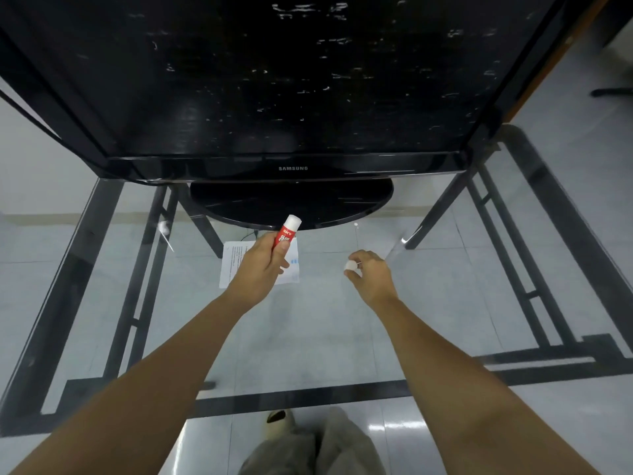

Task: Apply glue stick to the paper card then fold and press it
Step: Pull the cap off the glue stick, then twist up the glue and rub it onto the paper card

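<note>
My left hand (261, 265) grips a red glue stick (287, 232) whose white top points up and away. Under that hand a white paper card (232, 265) with printed text lies flat on the glass table (308, 337), partly hidden by the hand. To the right, apart from the card, my right hand (368, 274) pinches a small white cap (350, 265) between its fingertips, held just above the glass.
A large black Samsung monitor (274, 80) on a round black stand (291, 204) fills the far half of the table. The table's black metal frame (137, 269) shows through the glass. My foot and trouser legs (308, 443) stand below the near edge.
</note>
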Motion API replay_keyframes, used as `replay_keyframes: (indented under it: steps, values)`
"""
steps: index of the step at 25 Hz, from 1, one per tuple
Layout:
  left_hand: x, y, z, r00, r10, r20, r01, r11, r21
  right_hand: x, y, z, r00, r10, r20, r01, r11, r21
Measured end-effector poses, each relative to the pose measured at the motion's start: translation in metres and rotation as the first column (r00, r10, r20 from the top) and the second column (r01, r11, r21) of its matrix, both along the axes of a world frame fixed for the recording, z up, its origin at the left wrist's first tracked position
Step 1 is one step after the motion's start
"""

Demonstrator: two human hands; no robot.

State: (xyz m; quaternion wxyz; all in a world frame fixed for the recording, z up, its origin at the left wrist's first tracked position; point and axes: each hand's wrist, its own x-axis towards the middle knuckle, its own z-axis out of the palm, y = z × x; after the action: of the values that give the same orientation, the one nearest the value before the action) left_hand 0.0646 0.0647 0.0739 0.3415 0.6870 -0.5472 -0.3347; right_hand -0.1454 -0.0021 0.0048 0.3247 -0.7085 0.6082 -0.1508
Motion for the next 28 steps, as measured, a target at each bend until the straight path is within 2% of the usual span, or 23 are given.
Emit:
replay_keyframes:
  steps: [5, 9, 11, 14, 17, 21, 28]
  values:
    - [-0.007, 0.001, -0.008, 0.998, 0.011, -0.055, -0.009, 0.999, 0.036, -0.004, -0.002, -0.014, 0.998, 0.001, -0.068, -0.001, 1.000, 0.009]
    - [-0.008, 0.004, -0.009, 0.995, 0.013, -0.103, -0.008, 0.999, 0.048, -0.006, -0.004, -0.010, 0.998, 0.016, -0.063, -0.013, 0.998, 0.055]
    - [-0.007, 0.004, -0.006, 0.986, 0.022, -0.168, -0.011, 0.998, 0.068, -0.007, -0.002, -0.002, 0.998, 0.000, -0.060, 0.001, 1.000, 0.013]
    - [-0.004, 0.004, 0.004, 0.961, 0.037, -0.276, -0.021, 0.998, 0.062, 0.002, 0.000, 0.029, 0.990, -0.037, 0.139, 0.057, 0.988, -0.143]
    - [-0.005, 0.003, 0.024, 0.928, 0.007, -0.372, -0.035, 0.997, -0.069, 0.017, -0.004, 0.078, 0.952, 0.039, 0.305, 0.026, 0.978, -0.208]
    - [-0.005, 0.002, 0.050, 0.926, -0.004, -0.376, -0.075, 0.978, -0.195, 0.032, -0.008, 0.136, 0.887, 0.109, 0.450, -0.045, 0.988, -0.150]
    - [-0.004, 0.005, 0.062, 0.942, -0.056, -0.330, -0.019, 0.975, -0.222, 0.040, -0.003, 0.151, 0.851, 0.174, 0.495, -0.192, 0.981, -0.015]
